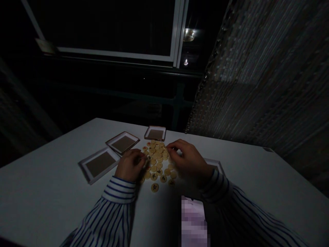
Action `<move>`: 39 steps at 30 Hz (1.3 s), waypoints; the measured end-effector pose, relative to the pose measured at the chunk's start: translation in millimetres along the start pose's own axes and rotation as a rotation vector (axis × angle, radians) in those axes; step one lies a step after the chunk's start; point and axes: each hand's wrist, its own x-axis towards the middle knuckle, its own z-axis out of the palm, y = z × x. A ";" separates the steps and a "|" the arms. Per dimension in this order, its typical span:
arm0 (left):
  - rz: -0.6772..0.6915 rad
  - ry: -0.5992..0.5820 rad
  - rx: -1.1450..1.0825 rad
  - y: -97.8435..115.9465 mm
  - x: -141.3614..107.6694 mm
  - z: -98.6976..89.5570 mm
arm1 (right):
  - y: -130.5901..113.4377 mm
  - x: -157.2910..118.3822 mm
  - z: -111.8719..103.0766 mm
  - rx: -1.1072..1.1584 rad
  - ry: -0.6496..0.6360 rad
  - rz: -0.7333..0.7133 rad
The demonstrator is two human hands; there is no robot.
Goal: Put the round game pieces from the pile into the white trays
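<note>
A heap of round pale xiangqi pieces (157, 155) lies on the white table, some overlapping. Several in front lie face up with dark characters, such as one xiangqi piece (154, 187) at the near edge; a few at the far left bear red marks. My left hand (130, 165) is at the left side of the heap, fingers curled in a pinch; what they hold, if anything, is hidden. From the right, my right hand (189, 158) reaches to the heap's far right edge, thumb and forefinger closed on a xiangqi piece there.
Shallow open boxes or lids stand around the heap: one box (82, 167) at left, a second box (110, 141) behind it, a third box (155, 128) at the back. Another box (218, 163) is partly behind my right wrist. A phone (194, 219) lies in front. A bead curtain (244, 82) hangs at right.
</note>
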 end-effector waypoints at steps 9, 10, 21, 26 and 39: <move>0.019 -0.256 0.154 -8.4 -6.6 5.0 | 11.4 -7.8 50.2 0.111 0.020 -0.003; 0.014 -0.286 0.172 -8.1 -7.6 5.6 | 13.4 -9.5 54.4 0.110 0.022 -0.009; -0.132 -0.350 0.361 15.4 -12.3 4.7 | 16.9 -17.7 66.0 0.070 0.011 -0.059; -0.199 -0.333 0.411 19.5 -10.4 8.6 | 17.0 -18.4 67.6 0.069 0.013 -0.056; -0.185 -0.197 0.458 16.7 -13.3 17.4 | 16.6 -20.0 67.5 0.085 -0.009 -0.042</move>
